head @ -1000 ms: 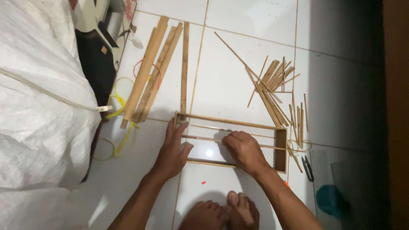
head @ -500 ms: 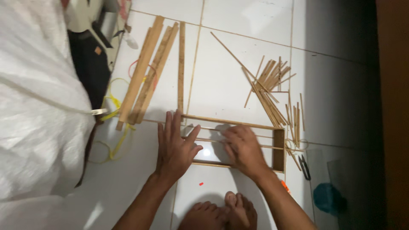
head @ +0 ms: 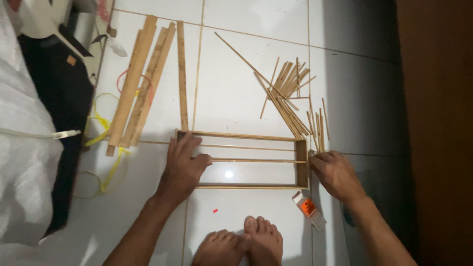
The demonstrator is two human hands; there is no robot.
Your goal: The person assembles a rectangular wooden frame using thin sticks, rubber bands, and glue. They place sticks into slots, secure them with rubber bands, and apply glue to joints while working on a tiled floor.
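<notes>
A rectangular bamboo frame [head: 246,136] lies flat on the white tiled floor, with two thin sticks running along its inside. My left hand [head: 182,167] rests spread over the frame's left end, fingers on the sticks. My right hand [head: 334,172] is off the frame, just past its right end, with fingertips at the near ends of the loose thin bamboo sticks [head: 290,96] scattered there. Whether it pinches a stick is not clear. My bare feet [head: 241,244] are below the frame.
Several flat bamboo slats [head: 143,79] lie at the upper left, beside yellow and red rubber bands [head: 101,120]. A small box with an orange label [head: 309,209] lies by the frame's lower right corner. A white sack [head: 24,162] and a black bag [head: 54,88] fill the left side.
My right hand has left the frame's middle and moved right to the loose sticks. My left hand has stayed on the frame's left end. The view has shifted closer.
</notes>
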